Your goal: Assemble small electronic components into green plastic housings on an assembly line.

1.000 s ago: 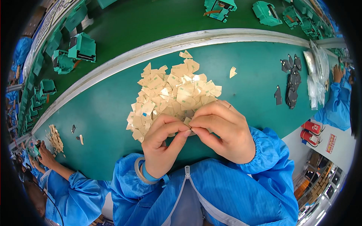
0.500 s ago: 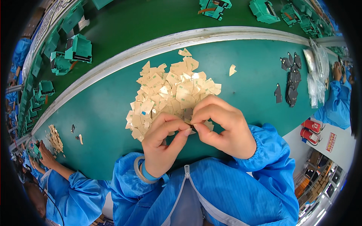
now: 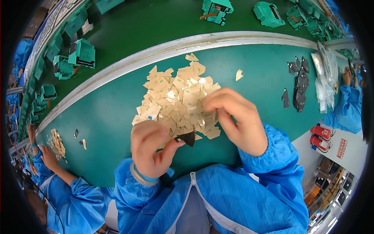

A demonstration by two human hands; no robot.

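My left hand (image 3: 152, 148) pinches a small black wedge-shaped piece (image 3: 187, 138) between thumb and fingers, just above the near edge of the green table (image 3: 105, 117). My right hand (image 3: 237, 117) is beside it, fingers curled over a thin tan backing paper (image 3: 213, 117) at the near edge of a pile of tan backing papers (image 3: 177, 97). The pile spreads out just beyond both hands.
Black pieces (image 3: 298, 84) and clear plastic bags (image 3: 325, 74) lie at the right, by another person's hand (image 3: 346, 76). A person at the left (image 3: 50, 160) works by a small tan pile (image 3: 57, 142). Green fixtures (image 3: 80, 54) ride the belt beyond a pale rail (image 3: 163, 50).
My hands, pressed together a second ago, have come apart. The black piece now shows in my left hand, and my right hand has drawn away to the right with the tan paper.
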